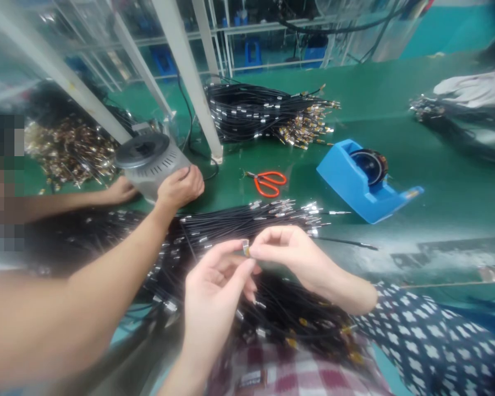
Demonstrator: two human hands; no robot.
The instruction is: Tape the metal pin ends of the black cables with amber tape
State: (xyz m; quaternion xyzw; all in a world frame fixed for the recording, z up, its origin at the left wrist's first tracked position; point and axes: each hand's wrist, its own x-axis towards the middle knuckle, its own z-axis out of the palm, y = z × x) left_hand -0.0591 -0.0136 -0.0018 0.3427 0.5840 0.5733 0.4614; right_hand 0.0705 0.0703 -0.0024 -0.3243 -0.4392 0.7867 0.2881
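Note:
Over the cable bundle, my left hand (216,286) and my right hand (299,258) meet at their fingertips. Between them is a small piece of tape (246,247), pale with an amber edge. My right thumb and index finger pinch it. On its other side the left index fingertip touches it, with the left thumb just below and the other left fingers curled. Any cable inside the left fingers is hidden. Black cables (247,223) with silver ends lie just beyond my hands, and more dark cables (305,313) are heaped beneath them, over a checked cloth.
Orange-handled scissors (270,183) and a blue tape dispenser (365,184) lie ahead on the green table (379,93). Coiled cables (251,113) sit behind, beside a white post (190,77). At left a co-worker's arms (119,280) reach to a grey round machine (152,159).

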